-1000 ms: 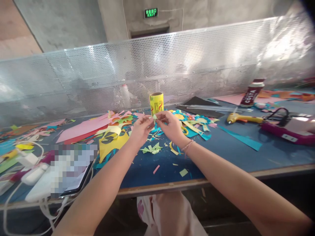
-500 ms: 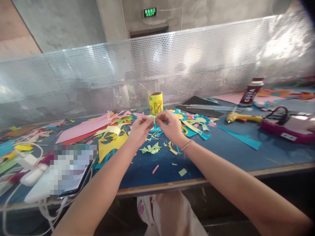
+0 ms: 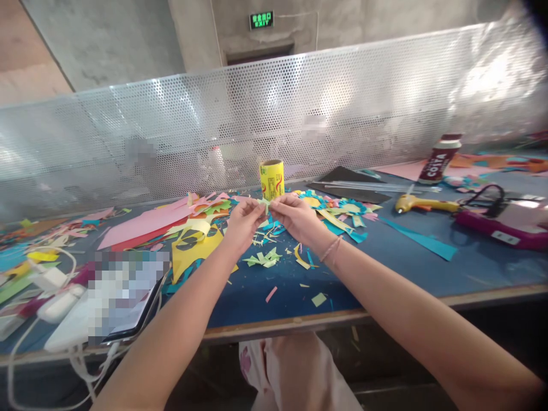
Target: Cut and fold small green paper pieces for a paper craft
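Two hands, left [image 3: 245, 224] and right [image 3: 299, 216], pinch one pale-green paper piece [image 3: 266, 206] before one yellow roll [image 3: 272, 178]. Right of the roll: one glue gun [image 3: 428, 204], one bottle [image 3: 440, 161] apparently lettered "COSTA". Above the roll, one sign [image 3: 261, 20] reads "EXIT".

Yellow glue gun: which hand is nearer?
Right. The right hand is to the left of the yellow glue gun, not touching it; the left hand is farther left, past the right hand. Both hold a small pale green paper piece.
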The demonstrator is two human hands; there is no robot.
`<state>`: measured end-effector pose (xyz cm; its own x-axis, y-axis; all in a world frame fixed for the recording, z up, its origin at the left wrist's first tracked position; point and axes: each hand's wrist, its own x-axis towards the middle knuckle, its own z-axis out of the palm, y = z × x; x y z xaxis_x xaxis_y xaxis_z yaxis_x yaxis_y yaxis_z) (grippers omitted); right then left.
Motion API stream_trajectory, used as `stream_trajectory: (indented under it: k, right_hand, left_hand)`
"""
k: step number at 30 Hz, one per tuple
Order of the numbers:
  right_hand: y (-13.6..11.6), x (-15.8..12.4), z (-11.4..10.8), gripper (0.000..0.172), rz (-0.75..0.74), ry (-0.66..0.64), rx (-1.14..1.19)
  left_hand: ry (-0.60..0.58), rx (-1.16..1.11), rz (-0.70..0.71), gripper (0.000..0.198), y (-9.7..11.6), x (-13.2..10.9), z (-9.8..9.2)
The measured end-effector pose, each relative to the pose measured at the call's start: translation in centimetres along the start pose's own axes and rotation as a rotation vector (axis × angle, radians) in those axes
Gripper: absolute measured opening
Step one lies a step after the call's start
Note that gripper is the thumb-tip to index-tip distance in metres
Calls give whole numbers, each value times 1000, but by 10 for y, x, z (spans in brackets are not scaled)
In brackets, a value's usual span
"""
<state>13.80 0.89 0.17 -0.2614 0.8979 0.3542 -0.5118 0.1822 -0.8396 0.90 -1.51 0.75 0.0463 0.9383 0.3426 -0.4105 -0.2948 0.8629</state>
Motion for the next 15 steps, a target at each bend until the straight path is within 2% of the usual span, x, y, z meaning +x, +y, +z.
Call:
stream_trajectory:
  k: [4, 15]
  right_hand:
    - [-1, 2, -4, 20, 102, -40, 53]
    - [0, 4, -6, 18, 47, -76, 61]
  left_hand:
    - [10, -14, -18, 20, -1, 0, 0]
    - [4, -110, -117, 22, 1, 0, -1]
